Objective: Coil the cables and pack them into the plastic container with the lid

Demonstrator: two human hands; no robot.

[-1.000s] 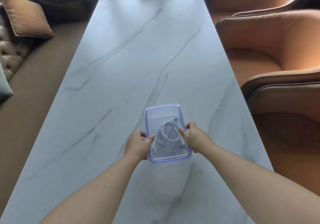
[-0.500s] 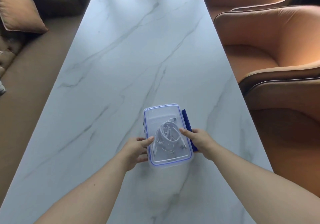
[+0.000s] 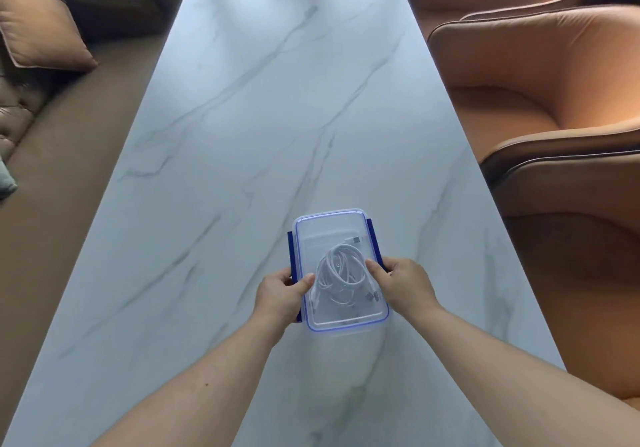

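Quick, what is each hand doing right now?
Left hand: closed on the left side of the container, thumb on the lid.
Right hand: closed on its right side, thumb on the lid.

Place: a home — a living or dining room.
Table: long white marble-look tabletop (image 3: 277, 100) with grey veins.
Seating: orange leather armchairs (image 3: 540, 100) on one side — a brown upholstered sofa (image 3: 62, 155) with a tan cushion (image 3: 38, 34) on the other.

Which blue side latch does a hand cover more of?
The left latch: the left hand hides its near half. The right latch shows most of its length.
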